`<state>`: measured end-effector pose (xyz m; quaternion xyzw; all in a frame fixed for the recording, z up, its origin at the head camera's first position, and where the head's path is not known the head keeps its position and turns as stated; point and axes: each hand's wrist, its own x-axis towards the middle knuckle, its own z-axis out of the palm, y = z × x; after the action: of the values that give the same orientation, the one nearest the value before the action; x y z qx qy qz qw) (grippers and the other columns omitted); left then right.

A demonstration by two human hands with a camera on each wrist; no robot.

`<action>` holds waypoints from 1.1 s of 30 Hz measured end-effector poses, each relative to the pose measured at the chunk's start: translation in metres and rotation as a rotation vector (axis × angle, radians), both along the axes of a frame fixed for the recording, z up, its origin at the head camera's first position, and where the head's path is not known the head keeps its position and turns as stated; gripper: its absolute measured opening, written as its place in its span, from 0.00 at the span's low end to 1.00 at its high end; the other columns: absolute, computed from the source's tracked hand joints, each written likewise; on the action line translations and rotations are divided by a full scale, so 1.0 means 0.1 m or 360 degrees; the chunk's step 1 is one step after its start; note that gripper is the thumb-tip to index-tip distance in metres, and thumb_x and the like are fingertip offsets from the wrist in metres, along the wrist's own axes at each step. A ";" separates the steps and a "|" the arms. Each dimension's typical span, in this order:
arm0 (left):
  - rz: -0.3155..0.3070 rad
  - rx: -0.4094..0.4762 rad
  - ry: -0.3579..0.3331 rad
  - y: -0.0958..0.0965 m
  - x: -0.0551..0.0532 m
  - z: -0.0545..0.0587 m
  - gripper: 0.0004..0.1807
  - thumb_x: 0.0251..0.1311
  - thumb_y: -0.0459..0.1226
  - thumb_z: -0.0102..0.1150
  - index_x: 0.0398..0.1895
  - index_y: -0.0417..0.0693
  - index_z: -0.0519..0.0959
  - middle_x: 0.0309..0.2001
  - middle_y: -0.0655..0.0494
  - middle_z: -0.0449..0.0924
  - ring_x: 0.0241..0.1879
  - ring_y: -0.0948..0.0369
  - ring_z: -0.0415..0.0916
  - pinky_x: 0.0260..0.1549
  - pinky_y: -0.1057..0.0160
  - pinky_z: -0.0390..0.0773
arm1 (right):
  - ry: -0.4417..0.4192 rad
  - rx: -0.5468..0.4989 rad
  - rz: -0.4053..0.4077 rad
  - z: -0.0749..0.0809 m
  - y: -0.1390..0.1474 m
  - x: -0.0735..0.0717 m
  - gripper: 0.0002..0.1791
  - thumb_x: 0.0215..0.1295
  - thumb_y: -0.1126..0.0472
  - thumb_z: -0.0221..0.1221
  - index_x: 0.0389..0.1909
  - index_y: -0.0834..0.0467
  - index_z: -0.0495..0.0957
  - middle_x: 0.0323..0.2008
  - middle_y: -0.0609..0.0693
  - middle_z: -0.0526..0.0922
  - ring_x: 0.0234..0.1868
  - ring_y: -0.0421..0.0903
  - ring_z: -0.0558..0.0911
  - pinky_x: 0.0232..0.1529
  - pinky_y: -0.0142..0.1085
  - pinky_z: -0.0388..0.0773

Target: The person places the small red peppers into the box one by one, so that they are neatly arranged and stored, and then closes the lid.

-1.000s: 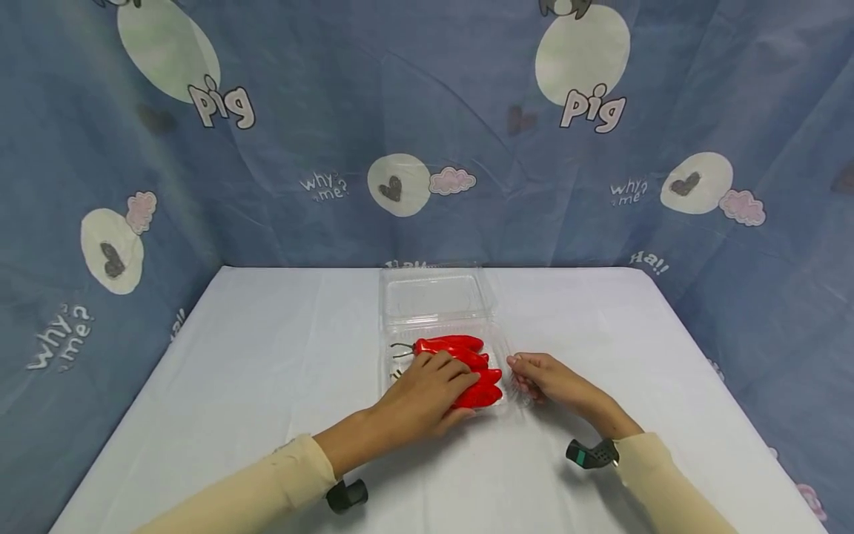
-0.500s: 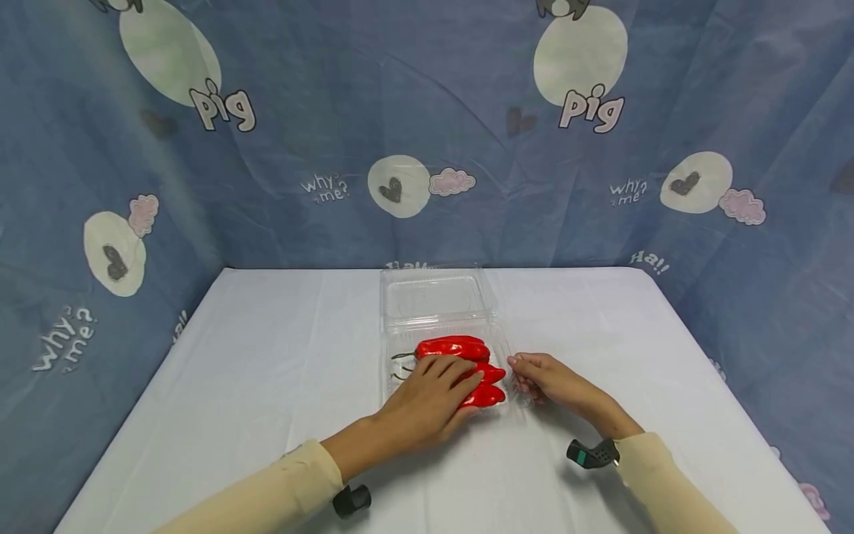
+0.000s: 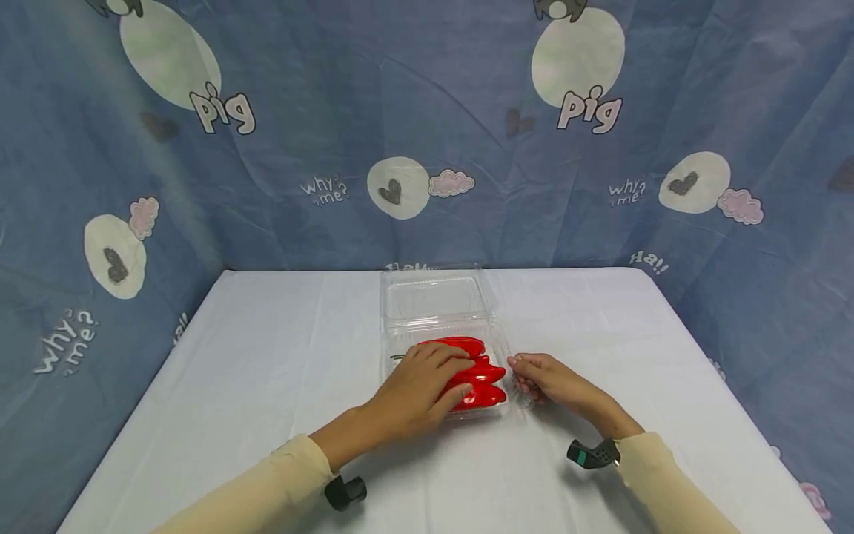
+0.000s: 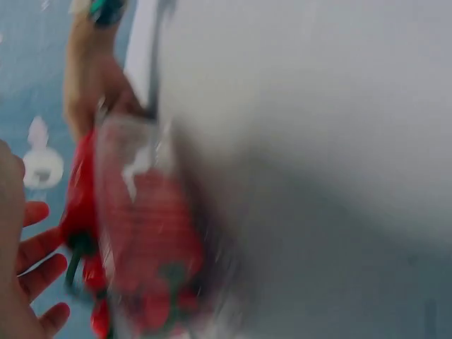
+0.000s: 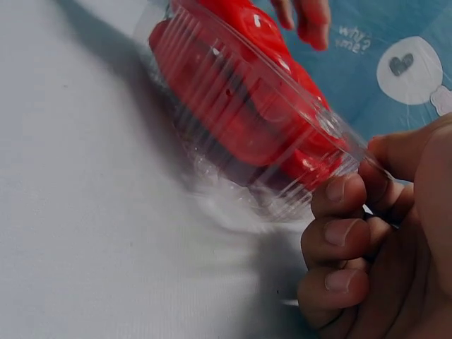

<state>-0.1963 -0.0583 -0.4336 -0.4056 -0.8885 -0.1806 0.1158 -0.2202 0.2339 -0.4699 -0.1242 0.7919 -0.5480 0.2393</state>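
A clear plastic clamshell container [image 3: 392,386] holds several glossy red peppers [image 3: 485,395] with green stems. Its lid [image 3: 437,297] lies folded back behind it. My left hand [image 3: 408,389] is over the left part of the peppers, hiding most of their stems. In the left wrist view its fingers [image 4: 44,272] are spread and loosely bent beside a pepper [image 4: 81,185]. On the right side, my right hand [image 3: 550,380] pinches the container's rim between thumb and forefinger. The right wrist view has the other fingers [image 5: 339,233] curled below the rim.
The white-covered table [image 3: 300,334] extends to both sides of the container. A blue printed curtain [image 3: 427,111] stands behind and along its sides. A dark camera band [image 3: 592,454] sits at the right wrist, another dark camera [image 3: 345,492] at the left.
My left hand has drifted slightly left and its thumb has lifted, so more of the front peppers shows. The peppers have shifted a little within the container. My right hand stays at the rim.
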 end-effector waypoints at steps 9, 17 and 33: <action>0.0465 0.0583 -0.0344 -0.46 -0.58 0.12 0.14 0.75 0.45 0.51 0.49 0.48 0.82 0.42 0.57 0.82 0.42 0.59 0.75 0.41 0.56 0.76 | -0.0020 0.0112 -0.0022 0.05 -0.02 0.10 0.31 0.81 0.40 0.39 0.30 0.63 0.72 0.19 0.48 0.71 0.17 0.42 0.68 0.18 0.31 0.67; 0.0906 0.0632 -0.0598 -0.84 -1.01 0.05 0.21 0.78 0.50 0.43 0.55 0.46 0.77 0.50 0.48 0.81 0.46 0.51 0.79 0.45 0.49 0.76 | -0.0085 0.0150 -0.0031 0.10 0.01 0.31 0.37 0.79 0.36 0.35 0.29 0.64 0.74 0.20 0.50 0.73 0.18 0.43 0.69 0.17 0.31 0.66; 0.1057 0.0633 -0.1082 -0.99 -1.35 -0.17 0.28 0.78 0.54 0.37 0.54 0.37 0.73 0.39 0.48 0.84 0.28 0.56 0.76 0.25 0.63 0.72 | -0.0210 -0.0094 -0.0008 0.08 -0.02 0.61 0.24 0.80 0.45 0.45 0.31 0.60 0.72 0.23 0.46 0.73 0.19 0.39 0.67 0.16 0.29 0.64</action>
<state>-0.3314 -0.1570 -0.4510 0.0100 -0.9053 -0.4213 -0.0536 -0.1590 0.2317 -0.4614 -0.0929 0.7581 -0.5787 0.2858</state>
